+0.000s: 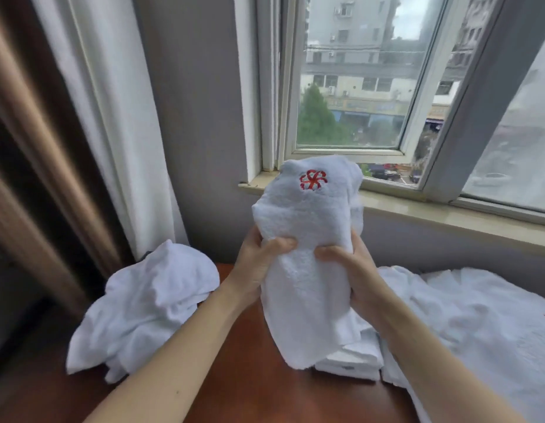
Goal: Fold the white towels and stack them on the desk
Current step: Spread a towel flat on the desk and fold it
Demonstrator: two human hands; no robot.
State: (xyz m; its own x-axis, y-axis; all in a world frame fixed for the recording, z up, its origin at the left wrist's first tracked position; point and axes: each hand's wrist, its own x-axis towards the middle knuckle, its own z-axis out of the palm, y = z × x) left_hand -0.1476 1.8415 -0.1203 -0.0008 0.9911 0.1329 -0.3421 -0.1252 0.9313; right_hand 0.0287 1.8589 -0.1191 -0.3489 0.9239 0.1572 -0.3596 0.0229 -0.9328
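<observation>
Two bare forearms reach in over the reddish-brown surface (249,377). Both hands lift a white towel (307,215) upright above it. Just under the towel's hanging end, a small stack of folded towels (353,358) lies on the surface. Left of the towel, a crumpled towel (143,306) slumps at the surface's edge. Right of the towel, a larger white cloth (478,325) lies spread out.

The left hand (259,257) and the right hand (347,270) both grip the towel at its middle, fingers curled into the cloth. A red emblem (313,179) shows near the towel's top. Behind the towel runs a windowsill (448,215), then a window (356,87). A white curtain (106,117) hangs far to the towel's left.
</observation>
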